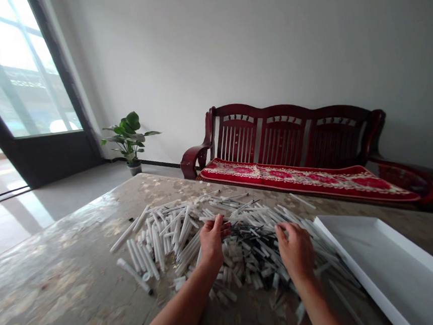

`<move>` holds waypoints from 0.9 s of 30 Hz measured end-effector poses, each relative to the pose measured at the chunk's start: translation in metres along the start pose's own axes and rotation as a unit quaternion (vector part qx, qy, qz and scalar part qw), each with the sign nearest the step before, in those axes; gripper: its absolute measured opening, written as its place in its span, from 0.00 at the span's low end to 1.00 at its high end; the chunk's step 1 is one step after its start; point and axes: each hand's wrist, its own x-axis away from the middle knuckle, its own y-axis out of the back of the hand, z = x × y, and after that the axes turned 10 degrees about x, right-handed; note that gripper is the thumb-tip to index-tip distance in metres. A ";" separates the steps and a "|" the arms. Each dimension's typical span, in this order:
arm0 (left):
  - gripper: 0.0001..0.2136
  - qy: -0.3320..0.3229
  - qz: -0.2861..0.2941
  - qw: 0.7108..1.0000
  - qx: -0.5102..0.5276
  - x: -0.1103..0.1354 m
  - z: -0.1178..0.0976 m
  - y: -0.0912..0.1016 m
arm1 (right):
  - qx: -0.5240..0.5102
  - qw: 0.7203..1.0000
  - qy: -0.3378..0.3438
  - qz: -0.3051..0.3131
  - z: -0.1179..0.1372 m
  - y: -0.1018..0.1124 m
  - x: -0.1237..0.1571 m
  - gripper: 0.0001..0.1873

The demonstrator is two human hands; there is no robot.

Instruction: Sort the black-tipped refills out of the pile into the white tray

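Seated at a marble-patterned table (60, 277), a person sorts white pen barrels (169, 232) and black refills (254, 236) heaped mid-table; left hand (212, 241) pinches one barrel, right hand (296, 249) curls into the pile, grip unclear, white tray (384, 259) kept near the right edge, seemingly for reach

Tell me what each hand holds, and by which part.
Cannot tell: left hand touches a white tube near its end; right hand curls over the pile.
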 end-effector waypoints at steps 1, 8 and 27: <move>0.16 0.004 0.017 1.000 -0.019 0.005 0.003 -0.001 | -0.019 1.000 0.012 0.004 0.005 0.002 0.000 0.22; 0.17 0.016 0.115 0.989 -0.095 0.031 0.014 -0.006 | -0.160 0.963 0.066 0.209 0.047 0.018 -0.001 0.19; 0.16 0.036 0.057 0.995 0.069 0.009 0.002 -0.004 | -0.112 0.986 0.039 0.117 0.031 0.007 0.003 0.19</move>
